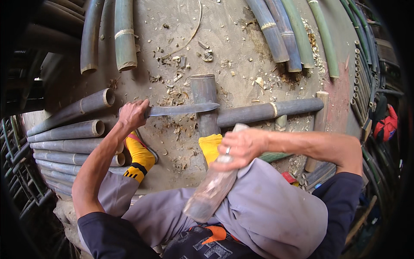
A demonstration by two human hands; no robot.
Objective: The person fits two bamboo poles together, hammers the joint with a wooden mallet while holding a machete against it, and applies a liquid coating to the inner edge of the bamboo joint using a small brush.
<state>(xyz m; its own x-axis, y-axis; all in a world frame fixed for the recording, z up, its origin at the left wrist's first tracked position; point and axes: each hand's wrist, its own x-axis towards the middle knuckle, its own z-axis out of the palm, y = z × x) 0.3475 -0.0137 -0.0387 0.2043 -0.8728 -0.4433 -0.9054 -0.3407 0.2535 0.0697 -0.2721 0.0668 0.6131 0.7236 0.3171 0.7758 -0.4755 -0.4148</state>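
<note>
In the head view, the knife (pixel 182 109) is gripped by its handle in the left hand (pixel 133 115), left of centre; its blade crosses the bamboo block (pixel 205 97), though contact cannot be told. A club (pixel 209 194) is gripped in the right hand (pixel 242 146), lower centre. By an off-centre blow, the blade could be skidded or the block rolled toward the yellow sock (pixel 210 144) just below. No container can be made out; hollow ends are shown by the tubes (pixel 64 134) at left.

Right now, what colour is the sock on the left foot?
The sock is yellow with black marks; the head view shows it best.
</note>
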